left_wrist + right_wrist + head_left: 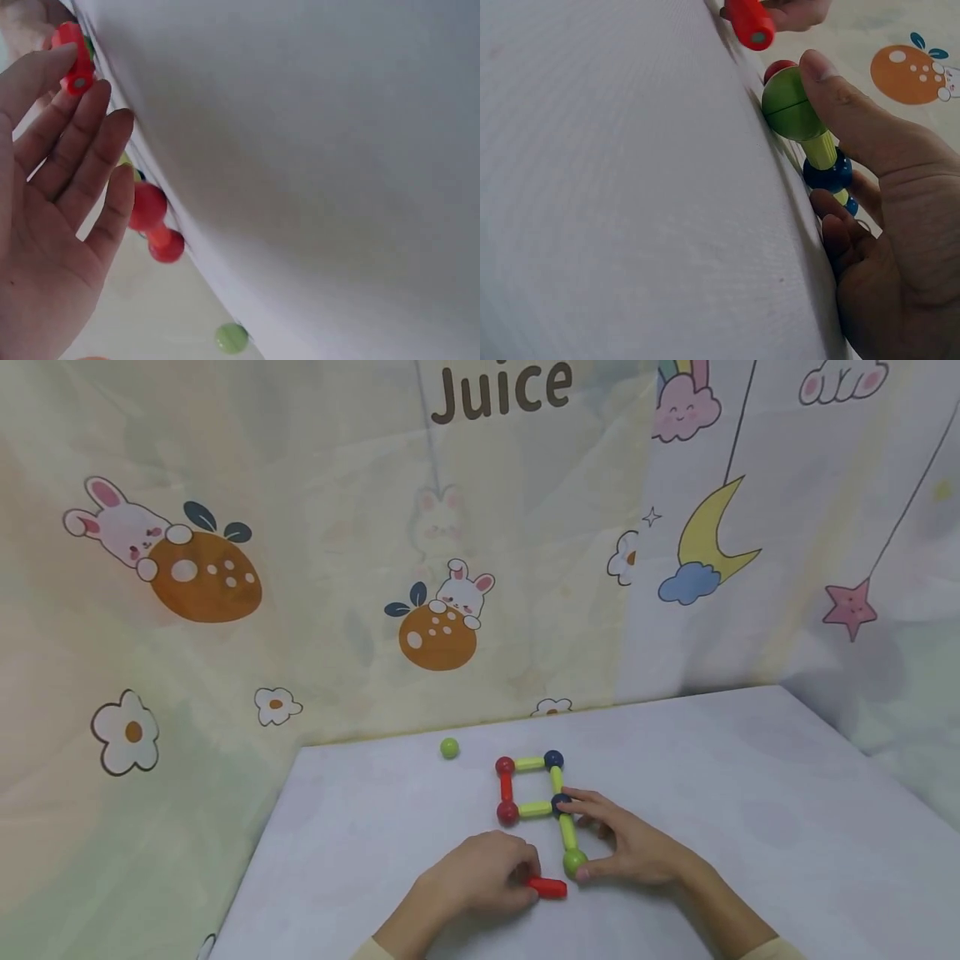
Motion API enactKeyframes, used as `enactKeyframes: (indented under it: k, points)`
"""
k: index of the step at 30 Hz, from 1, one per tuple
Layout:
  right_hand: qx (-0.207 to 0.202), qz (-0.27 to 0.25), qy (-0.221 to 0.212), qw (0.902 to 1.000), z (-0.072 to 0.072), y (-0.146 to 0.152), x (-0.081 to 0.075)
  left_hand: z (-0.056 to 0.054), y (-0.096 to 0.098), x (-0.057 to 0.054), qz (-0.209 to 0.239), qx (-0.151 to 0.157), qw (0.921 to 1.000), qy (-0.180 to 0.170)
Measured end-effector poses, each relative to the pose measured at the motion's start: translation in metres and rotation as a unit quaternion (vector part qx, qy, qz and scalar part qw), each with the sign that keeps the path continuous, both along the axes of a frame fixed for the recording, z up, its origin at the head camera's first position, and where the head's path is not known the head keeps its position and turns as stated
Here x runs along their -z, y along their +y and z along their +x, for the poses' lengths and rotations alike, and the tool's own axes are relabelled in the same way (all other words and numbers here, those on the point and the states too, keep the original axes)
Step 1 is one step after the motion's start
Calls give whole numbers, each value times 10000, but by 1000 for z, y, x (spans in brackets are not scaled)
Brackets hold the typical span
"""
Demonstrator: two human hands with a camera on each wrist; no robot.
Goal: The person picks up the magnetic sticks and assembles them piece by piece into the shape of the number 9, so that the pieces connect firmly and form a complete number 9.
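In the head view, a toy frame of balls and sticks lies on the white table. Two red balls (507, 812) and two dark blue balls (553, 760) form its square's corners, joined by yellow-green sticks (536, 809) and one red stick (506, 788). Another yellow-green stick (569, 832) runs toward the near side, ending in a green ball (575, 862). My left hand (487, 870) pinches a loose red stick (551, 887) between thumb and fingers, its free end near that ball. My right hand (637, 843) holds the frame, thumb against the green ball, fingers at the nearer blue ball.
A single light green ball (449, 748) lies apart on the table (360, 827), beyond and left of the frame. Behind the table's far edge hangs a curtain (330, 568) printed with rabbits, oranges and flowers.
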State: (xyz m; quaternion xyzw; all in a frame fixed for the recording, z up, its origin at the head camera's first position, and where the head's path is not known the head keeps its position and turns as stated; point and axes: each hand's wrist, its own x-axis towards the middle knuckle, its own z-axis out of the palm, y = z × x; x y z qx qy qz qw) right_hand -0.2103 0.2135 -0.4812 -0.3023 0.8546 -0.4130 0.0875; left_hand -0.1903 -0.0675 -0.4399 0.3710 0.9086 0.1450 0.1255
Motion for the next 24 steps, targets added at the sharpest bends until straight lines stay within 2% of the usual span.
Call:
enactKeyframes:
  k: [4, 9, 15, 24]
  points:
    - [2, 30, -25, 10000, 0, -1, 1, -1, -8, 1, 123, -247, 9993, 233]
    - [10, 8, 48, 10000, -1, 0, 1, -3, -6, 0, 178, -422, 9989, 121]
    - [-26, -70, 142, 9999, -1, 2, 0, -7, 0, 2, 183, -442, 9988, 54]
    - [134, 55, -43, 9999, 4, -1, -2, -7, 2, 0, 137, -514, 9985, -90]
